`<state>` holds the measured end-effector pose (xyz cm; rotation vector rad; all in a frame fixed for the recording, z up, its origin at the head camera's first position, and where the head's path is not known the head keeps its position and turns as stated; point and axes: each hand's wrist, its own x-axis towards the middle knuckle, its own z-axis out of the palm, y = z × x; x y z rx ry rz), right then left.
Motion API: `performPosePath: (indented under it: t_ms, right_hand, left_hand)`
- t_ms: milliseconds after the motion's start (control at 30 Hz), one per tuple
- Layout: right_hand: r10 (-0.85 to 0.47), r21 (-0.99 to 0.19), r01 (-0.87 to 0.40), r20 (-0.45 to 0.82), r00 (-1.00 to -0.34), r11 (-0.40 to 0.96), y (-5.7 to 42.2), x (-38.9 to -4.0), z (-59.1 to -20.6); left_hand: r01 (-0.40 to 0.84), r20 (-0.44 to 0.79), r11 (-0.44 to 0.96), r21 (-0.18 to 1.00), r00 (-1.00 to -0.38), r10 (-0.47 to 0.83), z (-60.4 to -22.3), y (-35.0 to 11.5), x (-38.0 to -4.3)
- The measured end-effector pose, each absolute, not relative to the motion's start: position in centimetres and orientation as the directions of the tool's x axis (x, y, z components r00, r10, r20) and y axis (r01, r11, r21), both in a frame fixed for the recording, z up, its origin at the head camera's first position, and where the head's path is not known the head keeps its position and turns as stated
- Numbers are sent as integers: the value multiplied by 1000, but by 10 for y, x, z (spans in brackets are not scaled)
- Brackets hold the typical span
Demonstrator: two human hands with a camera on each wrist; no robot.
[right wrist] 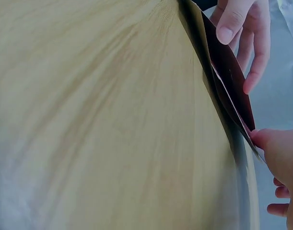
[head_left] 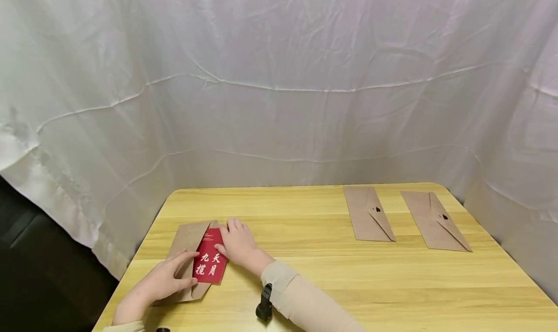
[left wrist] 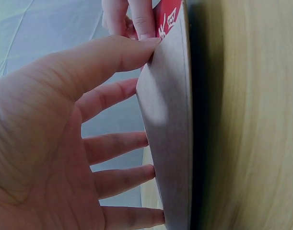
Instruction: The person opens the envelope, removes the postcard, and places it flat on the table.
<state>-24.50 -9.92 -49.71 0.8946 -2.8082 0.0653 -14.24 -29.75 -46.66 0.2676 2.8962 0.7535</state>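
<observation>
Brown kraft-paper envelope [head_left: 185,237] (env. 1): near left of pale yellow wood-grain table [head_left: 327,259], mouth facing right. Bare left hand [head_left: 167,275]: on env. 1 at mouth; fingers spread, fairly straight, thumb apart from index, not curled round anything; prob. steadies the paper and holds the mouth apart. Flat red rectangular card w/ white characters [head_left: 208,254]: at mouth of env. 1, btwn both hands; left edge meets the paper, insertion depth can't be told. Bare right hand [head_left: 240,243]: pinching card at right side, thumb on face; prob. gripped there to guide it, leaving left side free. Whether env. paper is also caught: can't tell. Far right: second brown paper envelope [head_left: 366,216], then third brown paper envelope [head_left: 429,221], apart, dark-marked flap sides up; presumably parked out of hands' way.
</observation>
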Motion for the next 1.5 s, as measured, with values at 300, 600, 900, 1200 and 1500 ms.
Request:
performPosePath:
  t_ms: [300,600,900,1200,1500]
  right_hand:
    - [-582,26,-593,225,-781,805,-91,-246,-495]
    - [-588,56,-599,280,-759,799,-80,-251,-492]
    - [-583,34,-601,296,-757,798,-71,-252,-489]
    - [-585,17,-613,320,-745,790,-61,-249,-491]
    - [-581,16,-610,323,-747,793,-50,-249,-491]
  left_hand:
    - [153,-67,859,489,-975,212,-465,-296,-142]
    - [163,-49,858,487,-976,213,-466,-297,-142]
    - [157,-46,858,488,-978,205,-465,-297,-141]
    - [168,-40,859,483,-976,213,-466,-298,-141]
    - [162,-43,871,464,-978,205,-469,-299,-143]
